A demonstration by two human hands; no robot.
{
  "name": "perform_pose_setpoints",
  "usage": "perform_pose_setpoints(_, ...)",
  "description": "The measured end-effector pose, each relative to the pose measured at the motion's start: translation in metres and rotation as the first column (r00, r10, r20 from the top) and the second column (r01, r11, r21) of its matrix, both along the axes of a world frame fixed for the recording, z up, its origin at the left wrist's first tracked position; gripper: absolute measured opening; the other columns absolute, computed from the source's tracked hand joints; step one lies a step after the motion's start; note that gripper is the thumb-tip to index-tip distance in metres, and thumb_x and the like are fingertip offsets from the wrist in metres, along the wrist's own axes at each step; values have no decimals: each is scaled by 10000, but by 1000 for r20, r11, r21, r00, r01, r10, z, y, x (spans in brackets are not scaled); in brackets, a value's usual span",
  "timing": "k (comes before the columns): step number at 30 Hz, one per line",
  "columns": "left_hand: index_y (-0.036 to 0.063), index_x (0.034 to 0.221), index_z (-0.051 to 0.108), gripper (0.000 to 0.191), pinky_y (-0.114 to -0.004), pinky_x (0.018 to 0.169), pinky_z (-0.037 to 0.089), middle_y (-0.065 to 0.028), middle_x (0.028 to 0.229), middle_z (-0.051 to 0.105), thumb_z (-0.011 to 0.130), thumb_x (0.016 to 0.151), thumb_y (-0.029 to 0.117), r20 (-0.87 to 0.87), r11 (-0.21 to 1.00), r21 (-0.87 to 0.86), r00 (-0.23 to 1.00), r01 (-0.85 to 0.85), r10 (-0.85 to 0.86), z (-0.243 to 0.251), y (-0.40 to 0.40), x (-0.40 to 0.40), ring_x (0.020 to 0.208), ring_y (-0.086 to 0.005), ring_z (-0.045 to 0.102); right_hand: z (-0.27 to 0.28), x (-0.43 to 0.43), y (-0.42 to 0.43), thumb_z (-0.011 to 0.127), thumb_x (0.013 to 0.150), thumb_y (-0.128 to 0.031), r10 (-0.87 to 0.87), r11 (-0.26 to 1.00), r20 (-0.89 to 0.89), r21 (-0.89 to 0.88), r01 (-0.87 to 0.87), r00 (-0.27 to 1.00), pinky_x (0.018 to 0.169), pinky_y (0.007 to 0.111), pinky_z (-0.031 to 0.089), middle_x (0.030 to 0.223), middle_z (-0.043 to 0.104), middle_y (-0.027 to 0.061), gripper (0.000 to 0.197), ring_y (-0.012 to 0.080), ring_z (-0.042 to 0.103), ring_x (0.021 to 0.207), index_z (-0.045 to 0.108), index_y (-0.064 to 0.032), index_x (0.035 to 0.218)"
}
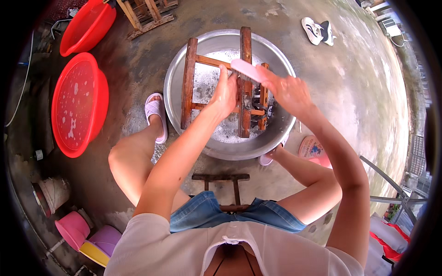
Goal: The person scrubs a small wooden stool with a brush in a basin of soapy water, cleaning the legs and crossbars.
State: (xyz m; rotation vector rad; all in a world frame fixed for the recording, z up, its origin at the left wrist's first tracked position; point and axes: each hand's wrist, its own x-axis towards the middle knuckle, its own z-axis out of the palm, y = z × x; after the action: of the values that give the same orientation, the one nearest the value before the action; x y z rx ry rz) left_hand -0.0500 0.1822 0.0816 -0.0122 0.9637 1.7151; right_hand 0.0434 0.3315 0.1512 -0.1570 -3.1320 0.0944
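Before me a wide metal basin (pixel 228 151) holds foamy, soapy water (pixel 207 77). Across it stands a wet wooden frame, apparently a folding stool (pixel 189 82), with dark straps at its right side. My left hand (pixel 224 93) grips the frame near its middle bar, thumb pointing up. A brush with a pink back (pixel 247 70) is held in my right hand (pixel 290 92), its head against the upper part of that bar. The brush's underside is mostly hidden.
Two red plastic tubs, one with sudsy water (pixel 74 107) and another above it (pixel 93 31), are at left. A wooden stool (pixel 148 17) stands at the far edge, sneakers (pixel 317 31) at upper right. A pink bucket (pixel 312 148) is beside my right leg.
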Motion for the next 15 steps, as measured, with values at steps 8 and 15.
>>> perform_pose_setpoints(8,35,1371,244,756,-434,1020,242,-207,1350,322,587,820,424,-849,674,-384,-45,-631,-526,-24,-36,-24,1233,-300,288,-20,-46,23,444,826,-567,-394,884,44,-255,391,918,758,457,466,848,627,232,655,394,599,857,334,-187,1349)
perform_pose_setpoints(15,-25,935,537,339,-307,721,460,-77,781,636,636,802,270,-699,874,-432,695,-222,-169,-69,-67,-28,720,-168,609,-65,-14,29,637,729,-452,-548,798,-64,-339,498,834,702,431,483,845,637,205,744,374,623,775,336,-64,1288)
